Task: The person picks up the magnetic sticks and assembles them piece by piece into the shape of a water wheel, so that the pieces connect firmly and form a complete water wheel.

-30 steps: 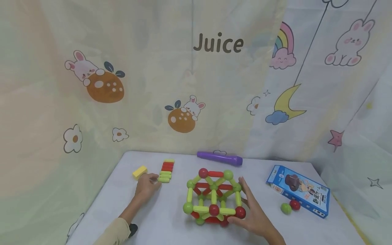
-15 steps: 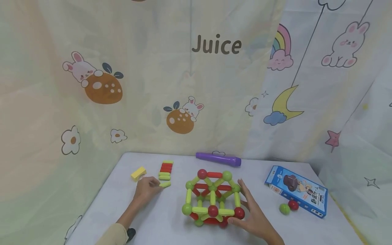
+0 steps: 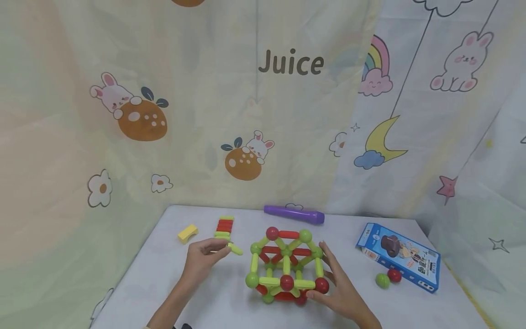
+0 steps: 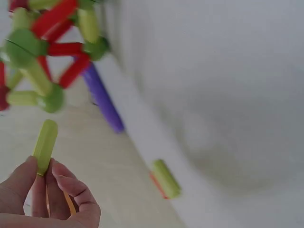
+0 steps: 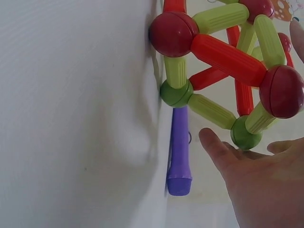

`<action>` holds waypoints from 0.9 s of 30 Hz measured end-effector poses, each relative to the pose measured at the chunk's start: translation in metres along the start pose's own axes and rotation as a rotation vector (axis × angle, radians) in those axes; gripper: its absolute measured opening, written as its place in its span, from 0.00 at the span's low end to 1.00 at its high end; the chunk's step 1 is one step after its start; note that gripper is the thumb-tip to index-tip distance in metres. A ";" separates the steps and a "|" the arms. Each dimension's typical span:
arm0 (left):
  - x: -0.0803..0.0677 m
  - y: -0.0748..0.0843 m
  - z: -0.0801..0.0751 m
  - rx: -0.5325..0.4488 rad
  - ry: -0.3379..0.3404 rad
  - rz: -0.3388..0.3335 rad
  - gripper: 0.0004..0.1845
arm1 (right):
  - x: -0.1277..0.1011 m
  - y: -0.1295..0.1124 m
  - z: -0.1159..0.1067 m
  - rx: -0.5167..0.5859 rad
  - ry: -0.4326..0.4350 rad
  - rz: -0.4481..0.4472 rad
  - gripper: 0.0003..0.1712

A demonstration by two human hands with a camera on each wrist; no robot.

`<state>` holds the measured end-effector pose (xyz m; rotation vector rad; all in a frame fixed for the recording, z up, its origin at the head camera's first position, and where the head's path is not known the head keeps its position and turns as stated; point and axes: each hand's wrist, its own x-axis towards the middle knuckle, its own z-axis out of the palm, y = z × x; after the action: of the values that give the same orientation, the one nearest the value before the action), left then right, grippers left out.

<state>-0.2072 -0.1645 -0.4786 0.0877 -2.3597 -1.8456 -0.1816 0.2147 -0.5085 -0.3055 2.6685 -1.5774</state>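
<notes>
Yellow-green plastic rod [image 3: 235,248] — short, round-ended — sits pinched between the thumb and fingertips of the left hand [image 3: 203,259], held just above the white counter [image 3: 222,301] and pointing toward the ball-and-rod frame [image 3: 286,266]. In the left wrist view the same rod [image 4: 45,145] sticks up from the curled fingers [image 4: 66,187], so that grip is closed round it, with the frame [image 4: 45,57] near but apart from the rod's free end.

The frame is a dome-like cage of yellow-green and red rods joined by red and green balls, standing on the counter between the two hands. The right hand [image 3: 339,285] lies against its right side with fingers straight and spread, thumb near the lower red ball — an open grip that steadies rather than clasps. The right wrist view shows the open palm [image 5: 266,185] just beside a green ball of the frame [image 5: 228,61].

Behind the left hand a row of red and yellow-green rods [image 3: 223,226] lies side by side, and a yellow arch-shaped block [image 3: 187,233] rests further left. A purple cylinder [image 3: 294,214] lies along the far edge of the counter. To the right sits a blue printed cardboard box [image 3: 400,257], with a loose green ball [image 3: 382,280] and a loose red ball [image 3: 395,275] touching each other just in front of it.
</notes>
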 end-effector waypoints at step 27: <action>-0.049 0.045 0.079 -0.079 -0.303 0.153 0.10 | -0.003 0.006 -0.006 0.029 -0.014 -0.022 0.70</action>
<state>-0.1690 -0.0707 -0.4579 -0.3968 -2.3933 -1.9932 -0.1805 0.2226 -0.5108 -0.3452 2.6385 -1.6123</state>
